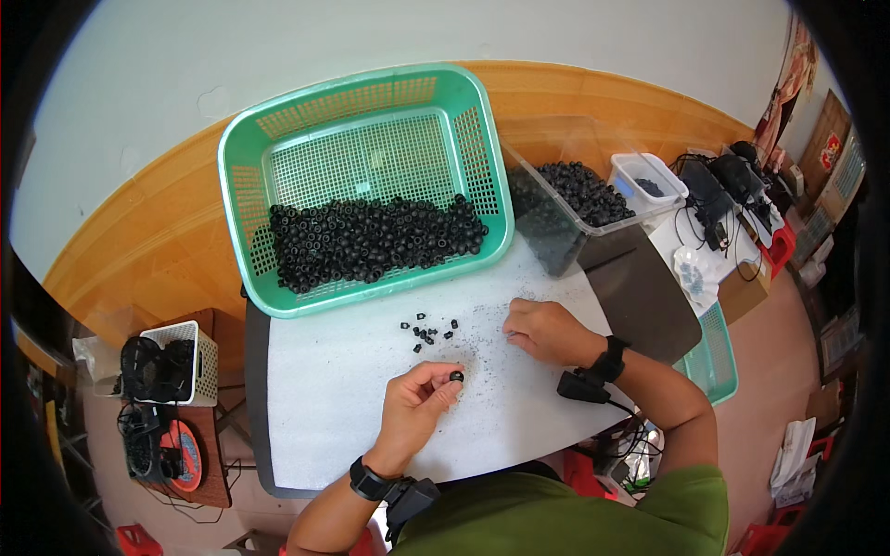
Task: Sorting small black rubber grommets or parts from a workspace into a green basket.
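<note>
Between the thumb and fingers of my left hand is a small round black part with a hole, held just above the white sheet. My right hand is closed with its fingertips down at the sheet; whatever they pinch is too small to make out. Tiny blue-grey bits lie scattered between the hands. A loose group of small black pieces rests beyond my left hand. Behind it stands a green plastic basket holding a heap of black round parts.
A clear plastic bin with more black parts stands at the back right, beside a small white tub. Cables and black devices lie farther right. At left, a white basket and an orange-red dish sit on a low brown table.
</note>
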### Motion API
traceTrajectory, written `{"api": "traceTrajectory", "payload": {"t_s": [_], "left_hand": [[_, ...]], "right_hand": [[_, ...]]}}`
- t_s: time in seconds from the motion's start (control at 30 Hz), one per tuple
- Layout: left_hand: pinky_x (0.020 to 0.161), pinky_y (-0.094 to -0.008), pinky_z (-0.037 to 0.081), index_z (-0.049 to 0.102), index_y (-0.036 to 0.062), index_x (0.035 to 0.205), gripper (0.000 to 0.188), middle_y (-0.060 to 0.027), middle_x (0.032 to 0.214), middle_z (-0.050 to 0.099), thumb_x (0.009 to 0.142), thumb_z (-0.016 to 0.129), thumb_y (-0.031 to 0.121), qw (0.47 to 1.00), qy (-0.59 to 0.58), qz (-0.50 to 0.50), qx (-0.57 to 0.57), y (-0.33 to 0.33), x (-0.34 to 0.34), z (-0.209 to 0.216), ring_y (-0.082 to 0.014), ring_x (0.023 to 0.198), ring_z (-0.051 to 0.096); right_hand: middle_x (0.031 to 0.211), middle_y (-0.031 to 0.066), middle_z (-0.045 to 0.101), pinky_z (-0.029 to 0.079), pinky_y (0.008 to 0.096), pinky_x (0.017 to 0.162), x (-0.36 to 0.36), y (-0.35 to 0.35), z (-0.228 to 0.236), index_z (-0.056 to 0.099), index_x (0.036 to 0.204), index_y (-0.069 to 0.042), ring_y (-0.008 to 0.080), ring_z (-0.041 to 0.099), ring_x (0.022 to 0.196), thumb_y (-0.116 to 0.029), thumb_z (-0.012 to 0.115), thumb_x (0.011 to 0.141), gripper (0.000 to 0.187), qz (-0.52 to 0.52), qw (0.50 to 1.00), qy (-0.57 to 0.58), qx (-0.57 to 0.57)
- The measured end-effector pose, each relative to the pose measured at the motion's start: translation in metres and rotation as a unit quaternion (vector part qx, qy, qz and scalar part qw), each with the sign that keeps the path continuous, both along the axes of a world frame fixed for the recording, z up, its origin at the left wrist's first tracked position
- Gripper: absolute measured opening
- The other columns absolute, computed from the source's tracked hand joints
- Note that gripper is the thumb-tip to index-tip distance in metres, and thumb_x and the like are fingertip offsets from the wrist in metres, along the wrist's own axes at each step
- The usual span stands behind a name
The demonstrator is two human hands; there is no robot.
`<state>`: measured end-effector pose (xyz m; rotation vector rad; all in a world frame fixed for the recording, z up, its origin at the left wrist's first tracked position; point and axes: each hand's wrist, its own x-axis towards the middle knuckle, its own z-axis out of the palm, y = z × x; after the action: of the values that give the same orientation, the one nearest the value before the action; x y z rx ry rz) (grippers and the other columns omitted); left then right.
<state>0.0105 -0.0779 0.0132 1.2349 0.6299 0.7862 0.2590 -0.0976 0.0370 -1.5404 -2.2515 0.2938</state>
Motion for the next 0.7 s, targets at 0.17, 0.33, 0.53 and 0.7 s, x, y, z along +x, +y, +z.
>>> {"api": "traceTrajectory", "payload": {"t_s": [0.17, 0.33, 0.53, 0.7], "left_hand": [[0.057, -0.0173, 0.040, 0.063, 0.0026, 0.101, 0.018, 0.0045, 0.076, 0.054, 0.083, 0.063, 0.002, 1.000, 0.002, -0.006, -0.001, 0.000, 0.000, 0.000, -0.0028, 0.065, 0.047], [0.057, -0.0175, 0.040, 0.062, 0.0024, 0.100, 0.017, 0.0046, 0.075, 0.053, 0.083, 0.063, 0.001, 1.000, -0.005, -0.010, -0.020, -0.001, 0.001, 0.002, -0.0028, 0.065, 0.048], [0.055, -0.0180, 0.040, 0.061, 0.0020, 0.096, 0.014, 0.0039, 0.075, 0.054, 0.082, 0.064, 0.002, 0.999, -0.034, -0.007, -0.028, -0.001, 0.001, 0.000, -0.0032, 0.064, 0.049], [0.055, -0.0182, 0.041, 0.061, 0.0025, 0.095, 0.012, 0.0034, 0.074, 0.056, 0.083, 0.064, 0.003, 0.999, -0.034, -0.015, -0.036, -0.002, 0.000, -0.003, -0.0034, 0.063, 0.050]], "right_hand": [[0.080, 0.0109, 0.056, 0.046, 0.0349, 0.061, -0.004, 0.001, 0.004, 0.056, 0.078, -0.002, 0.0276, 0.056, 0.069, 0.000, 0.059, 0.074, 0.005, 0.012, 0.998, 0.044, -0.033], [0.080, 0.0055, 0.057, 0.046, 0.0264, 0.053, -0.037, -0.006, 0.025, 0.057, 0.080, -0.002, 0.0138, 0.057, 0.062, 0.005, 0.062, 0.076, 0.009, 0.017, 0.955, 0.283, -0.090], [0.078, 0.0074, 0.055, 0.043, 0.0279, 0.055, -0.064, -0.009, 0.018, 0.057, 0.081, -0.001, 0.0171, 0.054, 0.064, 0.003, 0.062, 0.076, 0.008, 0.087, 0.941, 0.327, 0.009], [0.080, 0.0081, 0.056, 0.043, 0.0275, 0.055, -0.068, -0.011, 0.011, 0.057, 0.083, -0.002, 0.0188, 0.054, 0.066, 0.005, 0.062, 0.074, 0.012, 0.099, 0.952, 0.288, 0.040]]}}
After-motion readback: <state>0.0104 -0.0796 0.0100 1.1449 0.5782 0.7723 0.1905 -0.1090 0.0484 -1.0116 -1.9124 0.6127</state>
